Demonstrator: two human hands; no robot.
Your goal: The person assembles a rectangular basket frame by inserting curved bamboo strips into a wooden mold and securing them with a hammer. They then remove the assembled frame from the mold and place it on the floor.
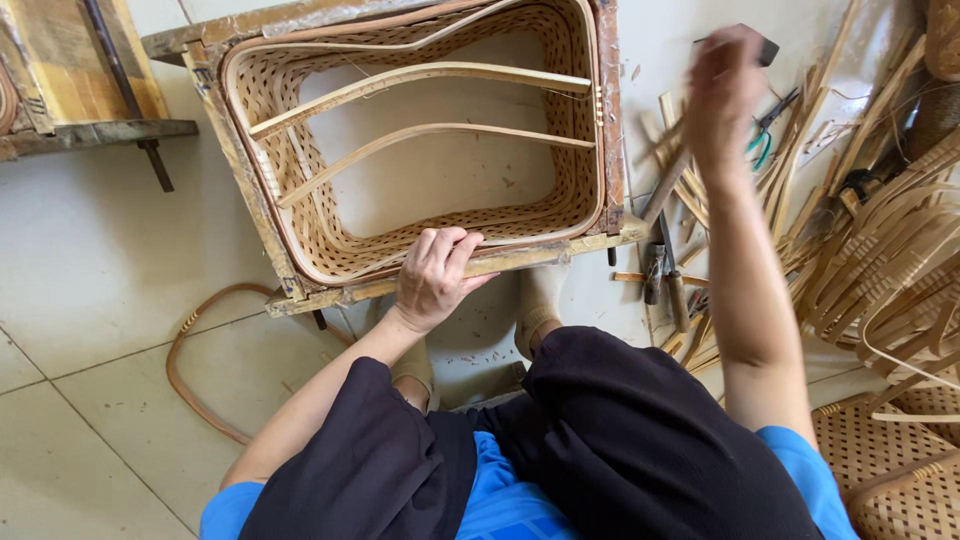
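From the head view, we are sitting over a woven rattan basket (420, 150) that is held inside a wooden frame (480, 264) on the tiled floor (90, 260). Our left hand (432, 277) is resting on the near rail of the frame, its fingers (450, 245) curled over the edge and pressing on the basket's rim, so that grip is closed around the rail and steadying the work. Two bent cane ribs (420, 135) are spanning the open bottom of the basket.

Our right hand (722, 95) is raised above the pile of cane strips (880, 260) at our right and is blurring; it is probably closed around a dark tool (764, 46), though we cannot tell for certain how that grip stands. Hand tools (662, 272) are lying on the floor just beside the frame's near corner, and a loop of cane (190, 370) is lying on the floor to our left.

To work well here, we are judging that the left hand should be bearing down firmly so the frame is not shifting, and the raised hand should be coming in clear of the loose strips.
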